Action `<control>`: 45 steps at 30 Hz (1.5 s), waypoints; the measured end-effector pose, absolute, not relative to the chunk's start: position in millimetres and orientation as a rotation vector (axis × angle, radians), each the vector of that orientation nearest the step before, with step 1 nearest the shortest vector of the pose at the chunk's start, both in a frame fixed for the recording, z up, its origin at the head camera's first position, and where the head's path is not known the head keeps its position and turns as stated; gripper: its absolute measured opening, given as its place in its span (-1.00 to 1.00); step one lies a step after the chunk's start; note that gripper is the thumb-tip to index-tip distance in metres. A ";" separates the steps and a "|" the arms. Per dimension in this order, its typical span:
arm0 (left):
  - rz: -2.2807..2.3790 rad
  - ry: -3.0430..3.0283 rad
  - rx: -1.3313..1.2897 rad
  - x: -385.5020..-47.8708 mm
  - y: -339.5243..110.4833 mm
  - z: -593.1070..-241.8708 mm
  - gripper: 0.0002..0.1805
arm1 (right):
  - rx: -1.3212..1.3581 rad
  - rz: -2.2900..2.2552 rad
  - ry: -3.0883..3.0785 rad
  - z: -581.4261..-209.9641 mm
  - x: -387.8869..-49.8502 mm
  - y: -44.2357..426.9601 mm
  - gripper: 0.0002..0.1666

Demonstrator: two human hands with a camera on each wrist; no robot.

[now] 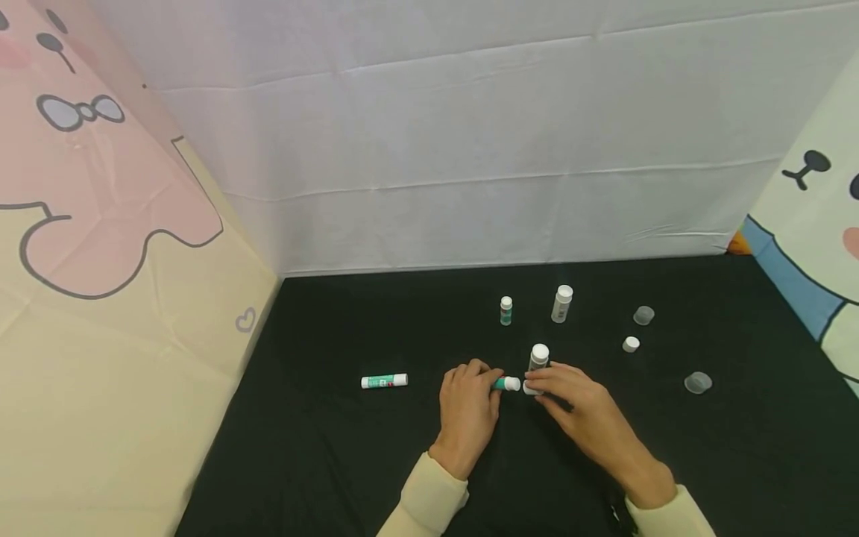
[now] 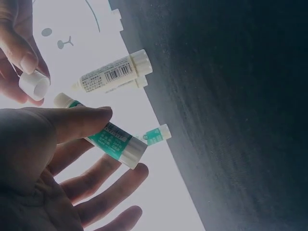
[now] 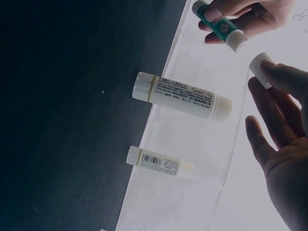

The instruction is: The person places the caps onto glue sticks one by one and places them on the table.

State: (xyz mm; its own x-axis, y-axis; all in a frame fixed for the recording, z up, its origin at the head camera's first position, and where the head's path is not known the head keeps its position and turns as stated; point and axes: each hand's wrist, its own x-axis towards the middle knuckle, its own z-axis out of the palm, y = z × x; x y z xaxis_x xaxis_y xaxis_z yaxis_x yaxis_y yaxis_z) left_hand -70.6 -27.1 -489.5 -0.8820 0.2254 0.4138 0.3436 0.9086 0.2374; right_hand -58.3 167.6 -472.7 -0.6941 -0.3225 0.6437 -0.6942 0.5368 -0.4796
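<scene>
Between thumb and fingers, my left hand (image 1: 467, 406) (image 2: 72, 154) grips a green-and-white glue stick (image 1: 506, 383) (image 2: 113, 139) (image 3: 222, 28), its white end toward the right hand. My right hand (image 1: 590, 410) (image 3: 286, 113) pinches a small white cap (image 1: 532, 388) (image 2: 34, 85) (image 3: 260, 70), with a narrow gap between cap and stick. Just behind the cap a white tube (image 1: 539, 356) (image 3: 183, 97) stands upright on the black cloth, not touched by the left hand; whether the right fingers touch it, I cannot tell.
Farther back stand a small green stick (image 1: 506, 311) and another white tube (image 1: 562, 304). Another green-and-white stick (image 1: 384, 381) lies at the left. To the right are a white cap (image 1: 631, 344) and two translucent cups (image 1: 643, 315), (image 1: 698, 382) on the black cloth (image 1: 302, 447).
</scene>
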 end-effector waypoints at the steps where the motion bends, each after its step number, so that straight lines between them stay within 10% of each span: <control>1: -0.430 -2.690 -0.419 -70.5 -27.0 -489.3 -0.79 | 0.828 1.023 -2.291 -473.1 -58.3 167.4 -0.36; 12: -0.423 -2.690 -0.448 -70.1 -26.6 -487.9 -0.79 | 0.866 1.066 -2.272 -478.5 -59.9 164.8 -0.37; 16: -0.414 -2.700 -0.457 -68.7 -26.4 -486.0 -0.79 | 0.872 1.079 -2.259 -481.6 -60.4 164.3 -0.81; 20: -0.403 -2.708 -0.463 -67.6 -26.4 -483.9 -0.78 | 0.858 1.068 -2.254 -483.8 -61.5 163.9 -0.40; 24: -0.388 -2.714 -0.469 -66.7 -27.0 -482.9 -0.78 | 0.852 1.076 -2.261 -484.5 -61.5 163.3 -0.80; 27: -0.376 -2.722 -0.479 -66.1 -27.4 -482.9 -0.78 | 0.843 1.070 -2.272 -484.7 -61.0 162.1 -0.40; 45: -0.371 -2.702 -0.613 -65.2 -28.6 -484.0 -0.75 | 0.852 1.062 -2.289 -486.3 -59.9 161.4 -0.40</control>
